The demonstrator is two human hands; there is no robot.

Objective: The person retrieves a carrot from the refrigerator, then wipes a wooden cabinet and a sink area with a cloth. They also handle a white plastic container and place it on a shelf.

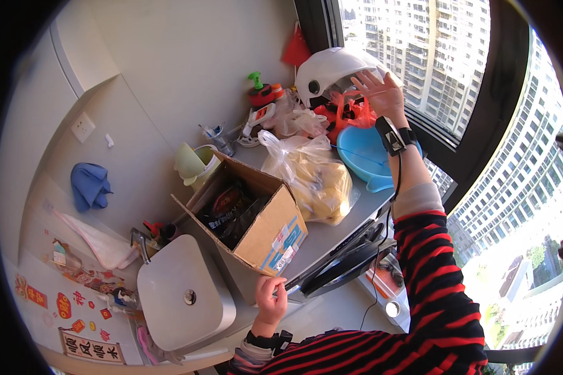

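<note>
My right hand point(379, 96) is raised in front of a white helmet point(328, 70) with a clear visor. Its fingers are spread and the palm is bare. My left hand point(269, 300) is near the counter's front edge, just below the lower corner of a cardboard box point(272, 225). Its fingers are curled, and whether they touch the box is unclear. Dark printed packaging point(230, 208) lies inside the box, whose top flaps are open. Beside the box sits a clear plastic bag point(319, 183) of yellowish rounded items.
A light-blue basin point(363, 150) stands by the window. Red plastic bags point(349, 112) lie below the helmet. At left are a white sink point(183, 290) and a faucet point(141, 243). A black round-rimmed object point(342, 269) leans along the counter front. A cable point(394, 197) hangs from my right wrist device.
</note>
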